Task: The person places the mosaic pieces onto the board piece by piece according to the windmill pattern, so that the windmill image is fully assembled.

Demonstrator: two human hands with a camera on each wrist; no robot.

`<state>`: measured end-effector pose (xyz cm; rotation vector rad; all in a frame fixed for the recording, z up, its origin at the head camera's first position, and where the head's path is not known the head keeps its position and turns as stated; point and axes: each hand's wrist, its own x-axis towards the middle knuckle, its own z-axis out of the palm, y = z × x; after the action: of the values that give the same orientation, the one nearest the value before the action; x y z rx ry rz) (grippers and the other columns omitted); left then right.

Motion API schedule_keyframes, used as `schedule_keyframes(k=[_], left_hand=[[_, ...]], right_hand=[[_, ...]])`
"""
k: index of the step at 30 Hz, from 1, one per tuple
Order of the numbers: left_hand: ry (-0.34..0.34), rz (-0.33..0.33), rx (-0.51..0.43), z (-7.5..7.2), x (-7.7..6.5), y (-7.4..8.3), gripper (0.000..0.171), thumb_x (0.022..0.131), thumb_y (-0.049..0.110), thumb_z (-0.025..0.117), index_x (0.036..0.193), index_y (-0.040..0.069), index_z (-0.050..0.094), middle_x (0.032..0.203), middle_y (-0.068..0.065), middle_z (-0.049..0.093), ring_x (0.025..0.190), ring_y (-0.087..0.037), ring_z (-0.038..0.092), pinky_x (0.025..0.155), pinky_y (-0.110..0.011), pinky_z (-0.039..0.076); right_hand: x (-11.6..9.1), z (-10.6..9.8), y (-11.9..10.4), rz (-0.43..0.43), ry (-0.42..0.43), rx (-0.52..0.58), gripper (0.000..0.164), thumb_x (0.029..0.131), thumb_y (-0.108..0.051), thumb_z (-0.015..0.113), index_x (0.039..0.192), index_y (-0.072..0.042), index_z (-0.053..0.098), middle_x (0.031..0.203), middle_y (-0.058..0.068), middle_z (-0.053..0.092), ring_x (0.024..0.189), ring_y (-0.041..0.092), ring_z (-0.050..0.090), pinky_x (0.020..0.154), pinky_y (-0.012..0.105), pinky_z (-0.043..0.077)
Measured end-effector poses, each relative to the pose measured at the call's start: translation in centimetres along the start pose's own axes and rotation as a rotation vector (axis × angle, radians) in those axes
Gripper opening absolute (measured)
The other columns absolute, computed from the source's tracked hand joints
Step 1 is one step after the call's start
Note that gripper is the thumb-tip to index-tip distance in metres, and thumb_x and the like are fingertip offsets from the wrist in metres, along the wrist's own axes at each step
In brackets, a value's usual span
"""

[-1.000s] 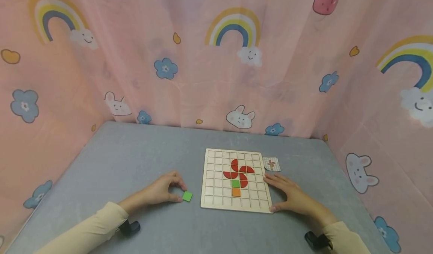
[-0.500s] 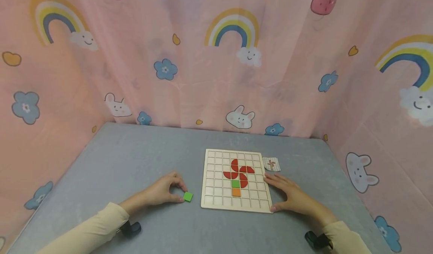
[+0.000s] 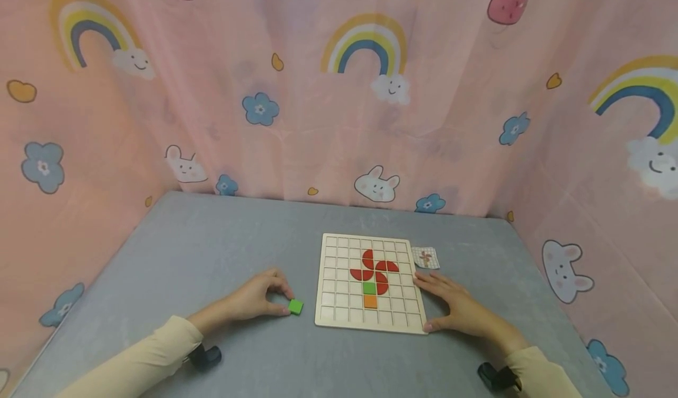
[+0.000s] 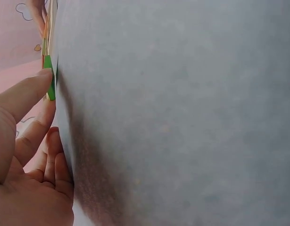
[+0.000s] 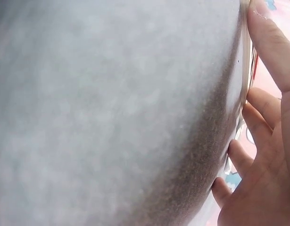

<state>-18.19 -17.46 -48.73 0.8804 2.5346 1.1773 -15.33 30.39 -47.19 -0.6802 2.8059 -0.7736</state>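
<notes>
My left hand [image 3: 259, 295] pinches a green square tile [image 3: 296, 307] between thumb and index finger, close over the table to the left of the board. In the left wrist view the green tile [image 4: 52, 88] stands edge-on past the thumb. A pale wooden grid board [image 3: 339, 251] bears several red curved pieces set like a pinwheel. Below them sit a green square [image 3: 368, 288] and an orange square [image 3: 369, 301]. My right hand [image 3: 458, 307] rests along the board's right side, thumb at the near corner, fingertips farther up. The right wrist view shows this thumb [image 5: 272, 44] against the board's edge.
A small card [image 3: 426, 258] printed with a red pinwheel on a grid lies by the board's upper right edge. The grey tabletop [image 3: 222, 233] is bordered by pink patterned curtains [image 3: 312, 139] at the back and both sides.
The green tile in my left fingers has shifted slightly rightward, nearer the board, and turned a little. My right hand and the board have stayed in place.
</notes>
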Motion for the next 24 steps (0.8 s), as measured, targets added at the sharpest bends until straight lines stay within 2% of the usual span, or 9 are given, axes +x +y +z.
schedule_keyframes(k=[10,18,24], left_hand=[[-0.024,-0.003,-0.013,-0.6,0.6,0.2,0.019,0.088,0.015,0.088,0.103,0.009,0.077,0.104,0.003,0.065,0.101,-0.011,0.064,0.093,-0.029,0.055],[-0.025,-0.007,-0.010,-0.8,1.0,0.8,0.020,0.086,0.014,0.089,0.101,0.007,0.077,0.100,0.003,0.070,0.091,-0.006,0.063,0.084,-0.025,0.056],[-0.025,-0.005,-0.006,-0.4,1.8,1.7,0.021,0.086,0.016,0.090,0.101,0.008,0.077,0.095,0.005,0.071,0.085,-0.005,0.062,0.077,-0.023,0.056]], right_hand=[[0.0,-0.1,-0.1,-0.005,0.004,-0.008,0.098,0.077,-0.049,0.092,0.157,-0.011,0.051,0.166,0.020,0.040,0.151,0.055,0.028,0.110,0.083,0.022],[0.2,0.0,-0.1,0.017,-0.019,-0.007,0.100,0.076,-0.051,0.091,0.158,-0.012,0.050,0.167,0.019,0.041,0.152,0.054,0.028,0.112,0.081,0.021],[0.2,0.1,0.1,0.021,-0.024,-0.003,0.101,0.076,-0.051,0.092,0.159,-0.013,0.049,0.168,0.018,0.040,0.153,0.054,0.027,0.112,0.081,0.021]])
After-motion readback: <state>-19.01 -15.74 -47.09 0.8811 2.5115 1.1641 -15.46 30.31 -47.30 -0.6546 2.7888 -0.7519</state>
